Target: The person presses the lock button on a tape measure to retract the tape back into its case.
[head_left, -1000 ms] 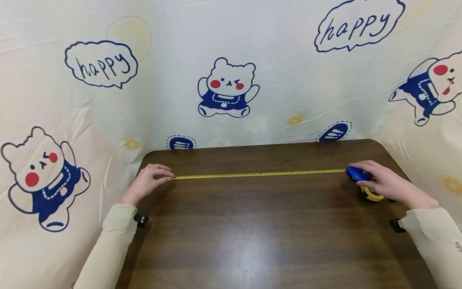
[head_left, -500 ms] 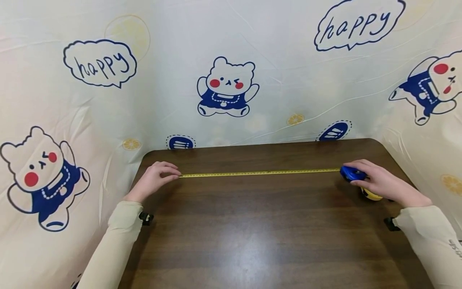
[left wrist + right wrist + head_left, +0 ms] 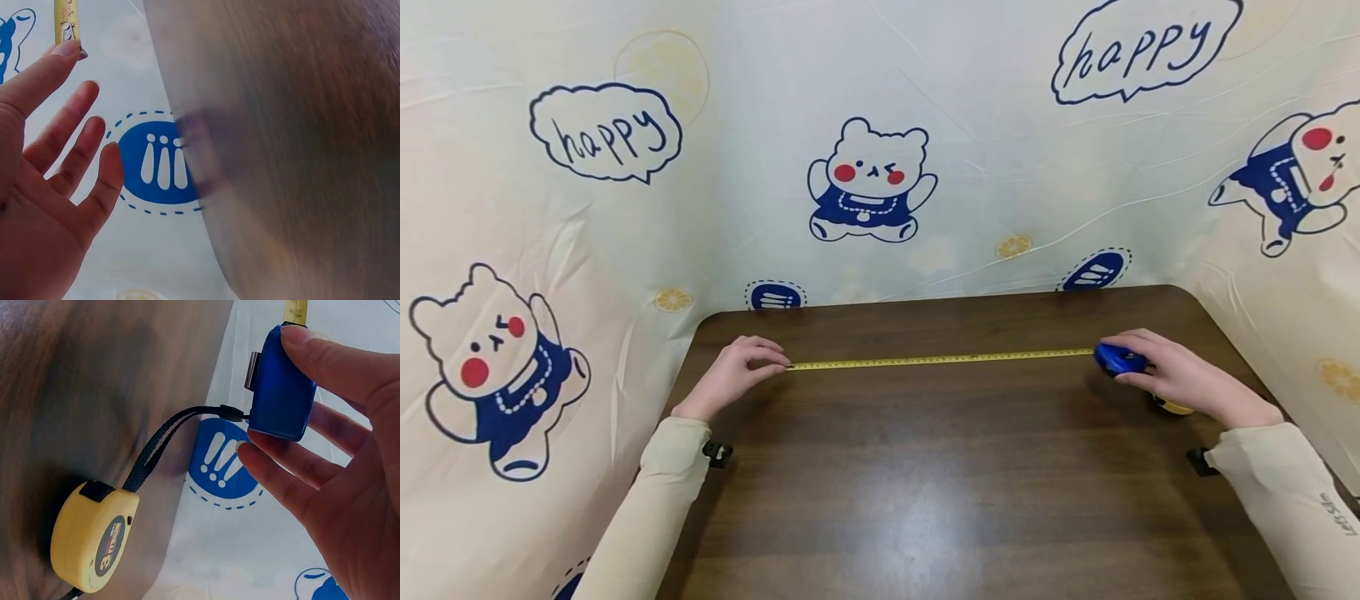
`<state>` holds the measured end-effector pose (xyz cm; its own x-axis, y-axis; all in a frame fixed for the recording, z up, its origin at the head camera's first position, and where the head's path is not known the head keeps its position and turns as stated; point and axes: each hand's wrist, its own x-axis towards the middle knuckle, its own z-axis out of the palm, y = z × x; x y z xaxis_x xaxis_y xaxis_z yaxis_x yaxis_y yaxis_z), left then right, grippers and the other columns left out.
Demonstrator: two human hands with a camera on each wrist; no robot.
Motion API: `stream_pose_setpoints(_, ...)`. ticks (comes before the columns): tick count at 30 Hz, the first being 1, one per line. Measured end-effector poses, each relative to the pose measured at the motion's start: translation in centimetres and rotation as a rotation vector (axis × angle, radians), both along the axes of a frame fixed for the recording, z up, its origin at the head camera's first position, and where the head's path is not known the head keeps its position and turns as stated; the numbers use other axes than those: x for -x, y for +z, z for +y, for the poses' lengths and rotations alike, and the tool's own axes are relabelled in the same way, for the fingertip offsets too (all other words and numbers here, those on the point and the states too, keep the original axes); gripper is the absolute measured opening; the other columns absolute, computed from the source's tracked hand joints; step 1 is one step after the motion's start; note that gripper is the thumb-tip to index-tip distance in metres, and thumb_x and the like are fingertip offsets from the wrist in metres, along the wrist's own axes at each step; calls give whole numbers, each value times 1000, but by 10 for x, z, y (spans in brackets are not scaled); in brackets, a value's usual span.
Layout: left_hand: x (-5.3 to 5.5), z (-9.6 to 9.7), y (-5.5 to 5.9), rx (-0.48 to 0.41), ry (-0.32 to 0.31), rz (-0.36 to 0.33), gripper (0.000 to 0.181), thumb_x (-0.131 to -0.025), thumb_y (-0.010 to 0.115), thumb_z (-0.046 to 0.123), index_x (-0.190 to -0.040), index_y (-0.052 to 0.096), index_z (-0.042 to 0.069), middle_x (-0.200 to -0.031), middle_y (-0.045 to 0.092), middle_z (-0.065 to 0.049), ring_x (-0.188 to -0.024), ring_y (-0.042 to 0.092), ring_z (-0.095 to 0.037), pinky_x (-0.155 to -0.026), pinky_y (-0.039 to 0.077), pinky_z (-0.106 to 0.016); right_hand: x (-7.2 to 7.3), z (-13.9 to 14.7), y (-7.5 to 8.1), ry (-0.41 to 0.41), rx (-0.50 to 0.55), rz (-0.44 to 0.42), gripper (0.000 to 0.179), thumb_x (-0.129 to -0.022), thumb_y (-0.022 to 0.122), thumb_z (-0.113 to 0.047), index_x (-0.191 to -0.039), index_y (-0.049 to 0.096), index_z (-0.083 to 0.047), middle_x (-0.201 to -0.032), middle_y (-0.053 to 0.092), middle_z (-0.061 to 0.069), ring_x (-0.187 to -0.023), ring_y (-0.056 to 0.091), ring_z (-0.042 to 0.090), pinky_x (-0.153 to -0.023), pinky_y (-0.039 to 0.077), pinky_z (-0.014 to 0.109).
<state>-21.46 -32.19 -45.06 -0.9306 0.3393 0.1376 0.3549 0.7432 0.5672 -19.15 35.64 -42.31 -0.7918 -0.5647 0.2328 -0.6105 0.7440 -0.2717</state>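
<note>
A blue tape measure [image 3: 1118,359] is in my right hand [image 3: 1187,379], thumb and fingers gripping its case; a black strap [image 3: 178,422] hangs from it in the right wrist view. Its yellow blade [image 3: 940,360] stretches left, nearly straight, across the back of the table. At the other end my left hand [image 3: 733,377] pinches the blade's metal hook between thumb and fingertip. The left wrist view shows the hook [image 3: 67,32] at the thumb tip, with the other fingers spread.
A yellow tape measure [image 3: 94,540] lies on the brown wooden table [image 3: 887,467] at the right, partly hidden behind my right hand in the head view. A pale cloth printed with cartoon bears [image 3: 868,200] rises behind the table and along both sides.
Both hands have moved inward, the left one to the right and the right one to the left. The visible length of blade between them has become shorter.
</note>
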Motion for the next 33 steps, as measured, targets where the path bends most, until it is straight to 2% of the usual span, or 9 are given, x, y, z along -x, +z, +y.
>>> stream_pose_setpoints(5,-1,6,2,-3,-21,21,13,-94,79,11,-105,83,15,-120,71,-10,-117,56,-31,-100,42,-54,-1,-6,2,6,5,-40,58,-83,87,-6,-135,62,-2,-125,64,19,-110,64,36,-87,55,61)
stream_pose_setpoints(10,-1,11,1,-7,-24,13,13,-94,79,13,-106,83,17,-121,71,-10,-118,55,-30,-101,43,-54,0,-12,3,19,11,-31,58,-83,87,-7,-135,62,-3,-124,65,17,-109,65,35,-87,55,61)
stream_pose_setpoints(18,1,18,-1,-29,-45,19,14,-93,80,13,-105,83,18,-120,71,-7,-117,56,-29,-100,44,-52,0,-21,4,21,5,-64,56,-87,84,-10,-137,61,-3,-126,64,17,-111,64,35,-89,55,60)
stream_pose_setpoints(26,3,26,-3,-37,-58,30,13,-93,80,14,-105,83,19,-119,72,-6,-116,56,-28,-99,45,-52,1,-27,2,46,3,-38,56,-86,86,-10,-136,62,-2,-126,65,16,-111,64,33,-87,56,58)
stream_pose_setpoints(33,5,33,-6,-55,-74,39,13,-93,80,15,-105,83,20,-117,72,-4,-116,57,-26,-98,45,-50,3,-33,2,32,9,-89,57,-87,85,-11,-138,61,-3,-127,64,17,-111,64,36,-89,56,59)
